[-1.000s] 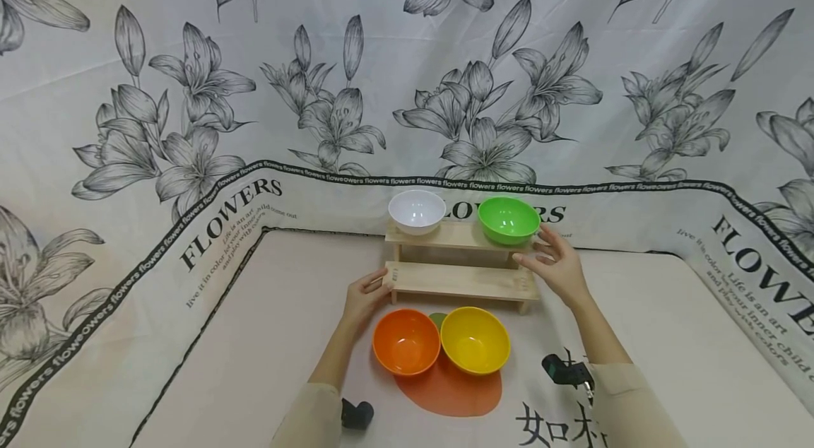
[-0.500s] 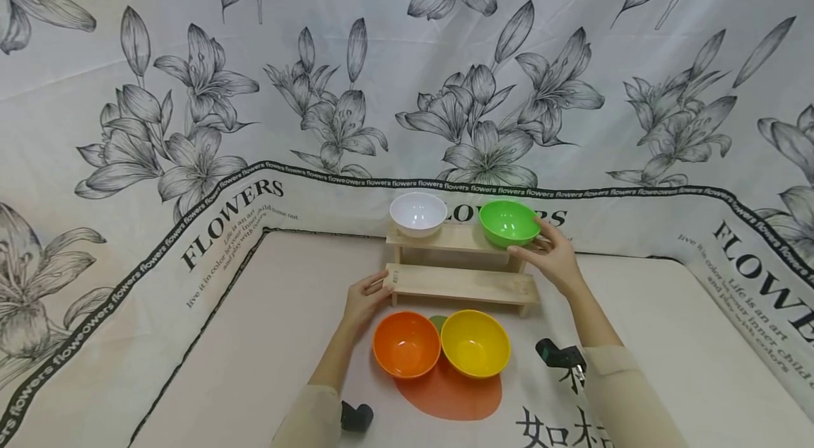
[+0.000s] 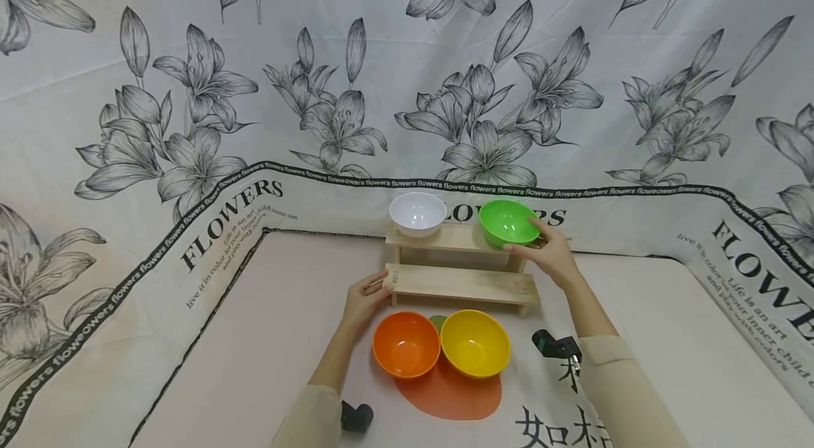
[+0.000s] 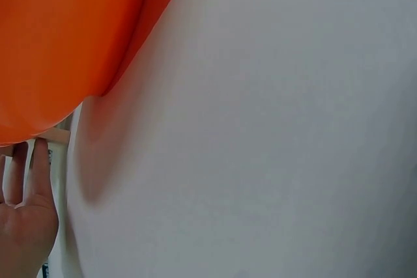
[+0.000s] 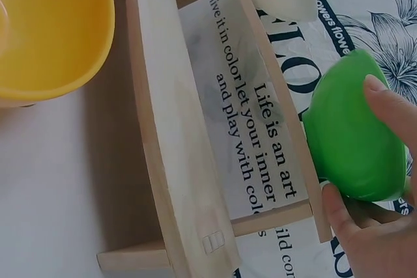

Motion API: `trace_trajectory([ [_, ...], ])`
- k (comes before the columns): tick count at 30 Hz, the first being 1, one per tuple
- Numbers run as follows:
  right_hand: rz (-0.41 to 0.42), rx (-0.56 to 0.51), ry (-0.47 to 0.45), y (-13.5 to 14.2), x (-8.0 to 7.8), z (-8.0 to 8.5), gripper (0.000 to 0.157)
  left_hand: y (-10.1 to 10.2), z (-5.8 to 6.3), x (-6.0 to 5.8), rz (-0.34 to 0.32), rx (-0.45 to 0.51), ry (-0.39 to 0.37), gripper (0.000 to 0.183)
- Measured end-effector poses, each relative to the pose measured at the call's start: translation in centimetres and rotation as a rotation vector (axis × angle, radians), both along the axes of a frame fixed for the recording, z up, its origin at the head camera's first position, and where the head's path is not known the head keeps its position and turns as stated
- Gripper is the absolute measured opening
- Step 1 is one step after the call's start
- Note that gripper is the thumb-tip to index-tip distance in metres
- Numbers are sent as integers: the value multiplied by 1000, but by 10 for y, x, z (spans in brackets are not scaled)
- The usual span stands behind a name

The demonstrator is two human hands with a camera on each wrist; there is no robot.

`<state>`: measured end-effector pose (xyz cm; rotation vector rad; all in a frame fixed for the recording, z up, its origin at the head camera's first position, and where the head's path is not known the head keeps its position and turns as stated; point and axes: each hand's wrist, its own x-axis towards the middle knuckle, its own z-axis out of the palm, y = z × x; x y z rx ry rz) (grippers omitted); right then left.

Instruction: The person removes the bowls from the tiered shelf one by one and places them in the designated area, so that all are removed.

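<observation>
A two-step wooden stand (image 3: 458,281) is at the back of the table. On its top step sit a white bowl (image 3: 417,213) at left and a green bowl (image 3: 506,220) at right. My right hand (image 3: 555,258) holds the green bowl's right side, with the thumb low near its base and a finger (image 5: 384,99) higher up on the wall. My left hand (image 3: 365,301) touches the left end of the lower step with fairly straight fingers; in the left wrist view the orange bowl partly covers those fingertips.
In front of the stand, an orange bowl (image 3: 407,345) and a yellow bowl (image 3: 475,343) stand side by side on the printed cloth. Behind the stand rises a flower-patterned cloth wall (image 3: 331,201). Dark wrist devices show beside both sleeves.
My right hand has moved slightly left and closed in on the green bowl, the thumb now against its lower side. The left hand stays at the stand's end. The bowls keep their places.
</observation>
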<state>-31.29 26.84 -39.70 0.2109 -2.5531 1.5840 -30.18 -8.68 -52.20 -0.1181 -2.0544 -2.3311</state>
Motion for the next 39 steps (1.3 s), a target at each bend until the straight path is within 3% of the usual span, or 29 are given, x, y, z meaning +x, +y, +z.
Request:
trace_trajectory([
  [15,2,-16,78,0,20,-6,90,-1,4,1,0,-4,-29,43],
  [24,36,-46,91,-2,44,-8,90,-2,27,17,-36,-19,-6,43],
  [27,47,-60,85,-2,53,-11,89,-2,25,15,-32,-17,-9,43],
  [33,56,-52,71,1,70,-19,87,0,5,3,-4,-4,-1,44],
  [39,70,-35,50,5,86,-29,88,0,6,2,14,-17,-19,43],
])
